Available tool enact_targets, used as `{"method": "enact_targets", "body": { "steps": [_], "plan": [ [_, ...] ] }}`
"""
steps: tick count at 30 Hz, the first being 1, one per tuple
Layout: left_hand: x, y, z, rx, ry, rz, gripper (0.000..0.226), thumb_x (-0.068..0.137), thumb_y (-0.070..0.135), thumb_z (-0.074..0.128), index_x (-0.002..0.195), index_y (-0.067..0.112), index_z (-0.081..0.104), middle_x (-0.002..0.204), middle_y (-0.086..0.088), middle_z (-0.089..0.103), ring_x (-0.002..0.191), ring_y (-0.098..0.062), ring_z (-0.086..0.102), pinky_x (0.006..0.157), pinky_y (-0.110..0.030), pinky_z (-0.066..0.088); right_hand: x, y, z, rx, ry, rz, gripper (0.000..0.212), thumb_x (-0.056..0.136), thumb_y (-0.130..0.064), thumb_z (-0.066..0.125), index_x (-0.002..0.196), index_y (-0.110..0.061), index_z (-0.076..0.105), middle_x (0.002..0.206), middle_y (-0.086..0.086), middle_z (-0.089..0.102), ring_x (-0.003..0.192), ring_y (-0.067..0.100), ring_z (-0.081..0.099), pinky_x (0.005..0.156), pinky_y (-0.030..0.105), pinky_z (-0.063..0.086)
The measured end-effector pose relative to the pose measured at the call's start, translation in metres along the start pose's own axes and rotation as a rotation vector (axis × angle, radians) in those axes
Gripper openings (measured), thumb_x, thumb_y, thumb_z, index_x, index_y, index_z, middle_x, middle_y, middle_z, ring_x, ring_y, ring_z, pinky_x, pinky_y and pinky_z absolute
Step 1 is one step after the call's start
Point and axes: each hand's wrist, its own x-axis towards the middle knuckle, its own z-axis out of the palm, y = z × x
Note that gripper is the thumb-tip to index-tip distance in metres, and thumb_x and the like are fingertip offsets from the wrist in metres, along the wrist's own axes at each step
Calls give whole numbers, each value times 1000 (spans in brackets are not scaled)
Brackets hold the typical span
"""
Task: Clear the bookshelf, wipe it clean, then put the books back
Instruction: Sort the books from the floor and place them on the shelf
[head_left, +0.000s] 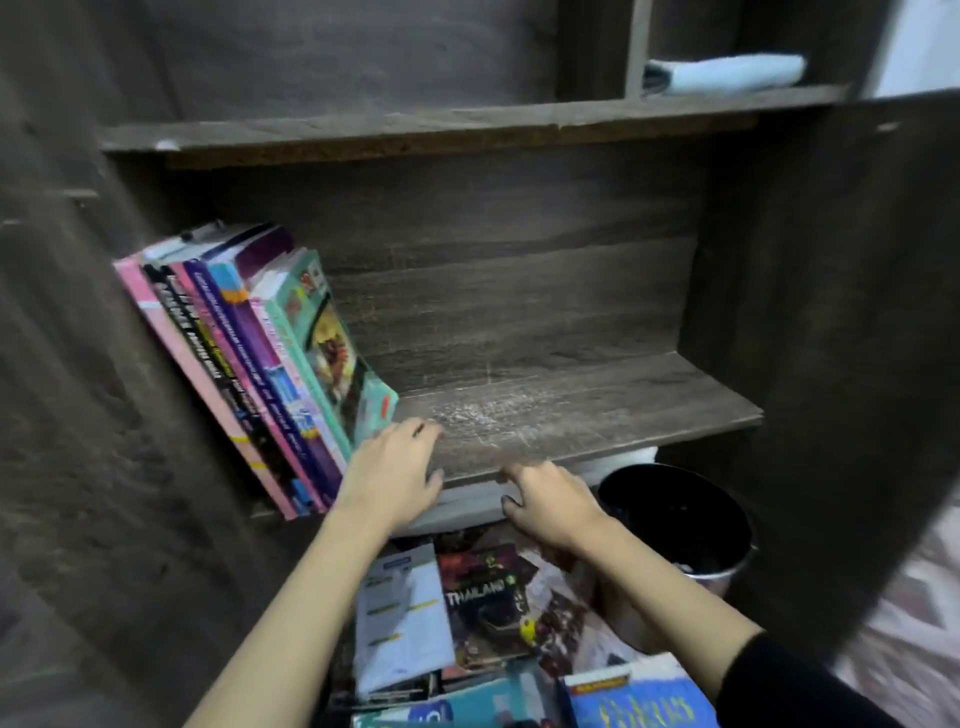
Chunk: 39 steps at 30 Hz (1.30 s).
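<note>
While neither hand has hold of anything, the left hand (395, 467) lies flat, fingers straight and spread, on the front of the dark wood-grain shelf board (597, 415); its fingertips sit just beside the foot of the teal paperback (332, 343). The right hand (550, 501) is at the board's front edge, fingers loosely curled and empty. The teal paperback ends a row of pink, black and purple books (234, 374) leaning left against the cabinet's side wall, their lower corners jutting past the edge; the rest of the board is bare, with pale streaks. Below lies a loose pile of books (483, 613), beside a round black bin (675, 514); a folded white cloth (727, 73) rests on the shelf above. A nudge could slide the leaning row's feet outward, probably spilling it onto the pile.
</note>
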Motion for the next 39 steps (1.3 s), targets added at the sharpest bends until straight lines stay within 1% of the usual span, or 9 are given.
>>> {"method": "enact_targets", "body": {
  "steps": [7,15,21,25,27,29,32,36,39],
  "plan": [
    [18,78,70,39,-376,130,42,94,31,49,133,17,46,132,-8,51,120,-29,52,91,-36,44,-50,77,26,-60,-96,165,31,92,-29,48,118,-12,55,121,15,59,112,34,57,83,38,47],
    [6,135,183,-45,-649,187,37,91,27,50,126,16,53,128,-12,56,116,-32,55,91,-38,46,-88,160,100,-44,-304,402,35,95,-29,45,124,-13,57,123,14,61,113,34,58,88,36,47],
    [-17,148,272,-254,-854,48,28,91,29,52,108,8,59,114,-16,61,106,-31,59,83,-36,47,-112,210,171,47,-465,624,44,94,-34,51,130,-11,48,133,16,54,121,31,53,93,34,43],
    [-48,152,331,-462,-997,-110,22,91,32,55,93,10,58,106,-14,64,95,-27,62,80,-36,48,-120,228,215,215,-536,792,69,94,-46,51,143,-2,30,146,23,37,130,34,43,100,35,36],
    [-61,156,347,-579,-1000,-182,28,90,30,58,112,13,60,117,-8,63,106,-26,60,87,-32,48,-120,232,229,293,-501,844,81,94,-46,51,148,1,14,152,24,26,136,34,35,104,33,31],
    [-71,162,362,-670,-1008,-267,29,89,31,59,111,13,61,111,-7,63,102,-25,61,83,-28,46,-117,235,242,354,-506,911,83,96,-43,50,149,3,5,151,23,29,136,33,35,103,31,30],
    [-78,175,373,-788,-964,-461,27,85,38,61,92,12,59,90,-9,58,83,-23,58,71,-30,43,-117,237,257,428,-469,999,72,93,-42,55,143,2,25,143,22,42,128,34,45,98,34,36],
    [-80,183,375,-813,-888,-721,37,86,39,64,99,4,62,93,-8,63,83,-25,60,71,-32,47,-121,238,272,443,-321,1051,63,90,-34,61,137,-2,33,139,21,44,120,37,50,93,39,40],
    [-83,187,377,-921,-804,-756,65,66,68,68,100,12,67,100,-7,68,89,-25,65,74,-34,54,-124,238,276,468,-280,1065,70,87,-44,63,137,-5,35,137,18,45,121,35,49,93,40,41]
  ]
}}
